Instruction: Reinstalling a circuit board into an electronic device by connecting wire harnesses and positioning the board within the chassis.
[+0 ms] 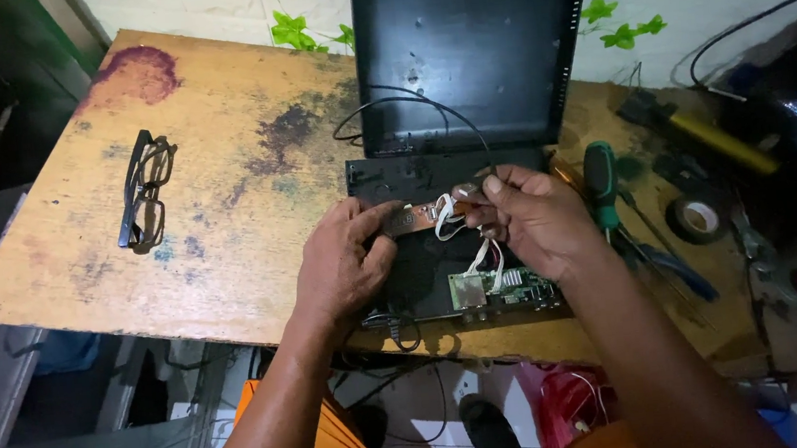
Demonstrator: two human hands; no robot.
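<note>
Both hands, left hand (344, 262) and right hand (528, 217), pinch a small brown circuit strip (422, 217) in their fingers above the green board (505, 289).

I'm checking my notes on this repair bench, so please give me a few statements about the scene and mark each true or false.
1. Both hands hold a small brown circuit board over the open black device case. True: the left hand and the right hand grip it at its two ends.
2. The eyeglasses lie on the table to the right of the case. False: they lie to its left, folded.
3. White wires run from the held board down to a green circuit board in the case. True.
4. The green-handled screwdriver is in the right hand. False: it lies on the table beside that hand.
5. A roll of tape lies right of the screwdriver. True.
</note>
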